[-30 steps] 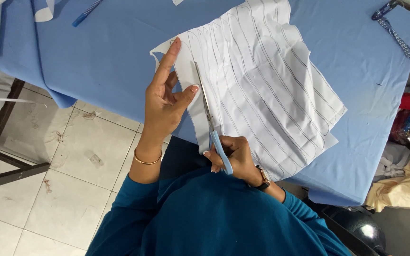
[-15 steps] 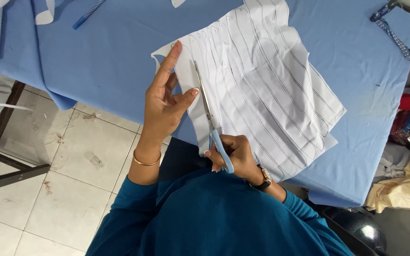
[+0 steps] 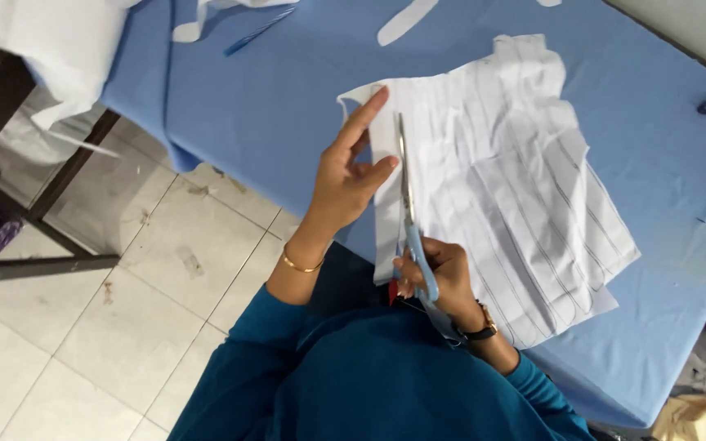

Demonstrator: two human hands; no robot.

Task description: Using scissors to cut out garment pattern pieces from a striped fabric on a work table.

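A white sheet of fabric with thin dark stripes (image 3: 516, 196) lies folded on a blue-covered table (image 3: 271, 98). My right hand (image 3: 443, 278) grips blue-handled scissors (image 3: 410, 220), whose long blades point away from me along the fabric's left part. My left hand (image 3: 349, 175) rests on the fabric's left edge beside the blades, index finger stretched toward the far corner. A gold bangle sits on my left wrist, a watch on my right.
White paper or cloth scraps (image 3: 406, 20) and a blue pen (image 3: 259, 28) lie at the table's far side. White cloth (image 3: 51, 49) hangs off the left corner. Tiled floor (image 3: 124, 302) and a dark metal frame (image 3: 51, 237) are at left. Bags sit at lower right.
The view has shifted, so the table and fabric sit further right and lower. My hands and the scissors keep the same hold on the fabric; the blades have advanced slightly.
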